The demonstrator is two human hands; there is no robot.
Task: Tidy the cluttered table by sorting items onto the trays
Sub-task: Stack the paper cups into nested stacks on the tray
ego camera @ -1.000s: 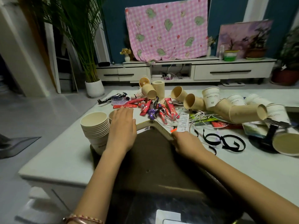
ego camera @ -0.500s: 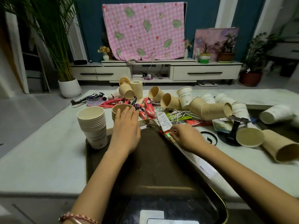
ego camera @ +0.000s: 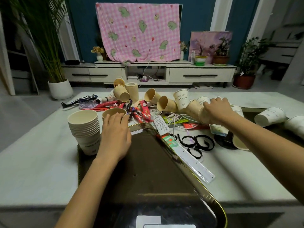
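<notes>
the dark tray (ego camera: 148, 170) lies on the near middle of the white table (ego camera: 41, 162), its far corner pushed into the clutter. a stack of cups (ego camera: 84, 129) stands upright on the tray's far left corner. just right of the stack, the left hand (ego camera: 116, 135) reaches over the tray with fingers fairly straight, laid on the near rim of an upright cup (ego camera: 111, 111). it grips nothing.

the right hand (ego camera: 217, 111) is out to the right, fingers curled over a tipped cup (ego camera: 203, 116) at the right end of the cup pile (ego camera: 166, 104). red wrappers (ego camera: 143, 113) and white cables (ego camera: 174, 118) lie between the hands. a ruler (ego camera: 192, 163) lies along the tray's right rim, black straps (ego camera: 199, 143) just beside it. a brush (ego camera: 86, 102) sits at the far left.
</notes>
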